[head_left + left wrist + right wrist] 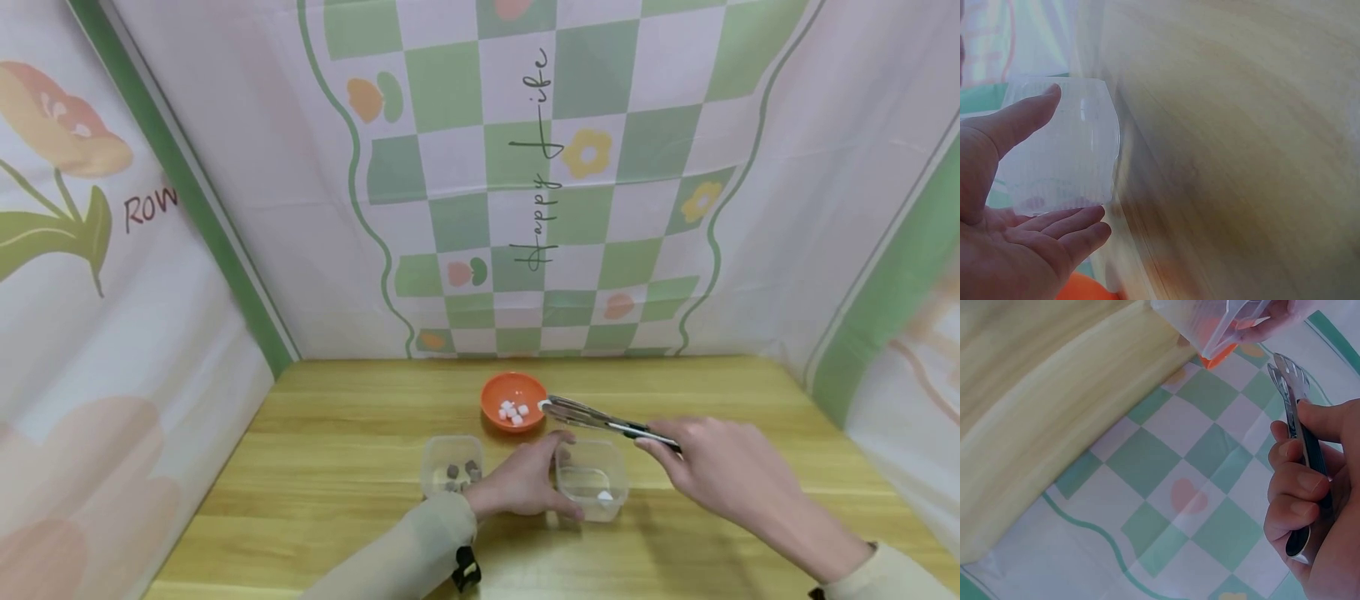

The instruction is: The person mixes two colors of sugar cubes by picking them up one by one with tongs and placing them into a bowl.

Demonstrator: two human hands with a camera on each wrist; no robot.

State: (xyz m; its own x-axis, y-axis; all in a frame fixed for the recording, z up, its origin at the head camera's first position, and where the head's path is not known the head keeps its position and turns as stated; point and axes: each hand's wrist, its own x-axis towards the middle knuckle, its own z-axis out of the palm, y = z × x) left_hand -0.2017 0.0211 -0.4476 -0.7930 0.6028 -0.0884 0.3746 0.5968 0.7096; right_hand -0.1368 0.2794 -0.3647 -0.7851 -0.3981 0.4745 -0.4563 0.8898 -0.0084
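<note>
Currently, right fingers (1300, 481) grip one tongs (1313, 453), left fingers (1083, 241) one box (588, 509) of two.

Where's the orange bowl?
In the head view, the orange bowl sits toward the back of the table, beyond the left hand and just left of the tongs.

The bowl (531, 392) is orange, its cubes (517, 419) white; tongs (636, 429), silver and black; tabletop (330, 467), yellow wood-grained; upper-centre backdrop (444, 87), green-and-white checked.
</note>
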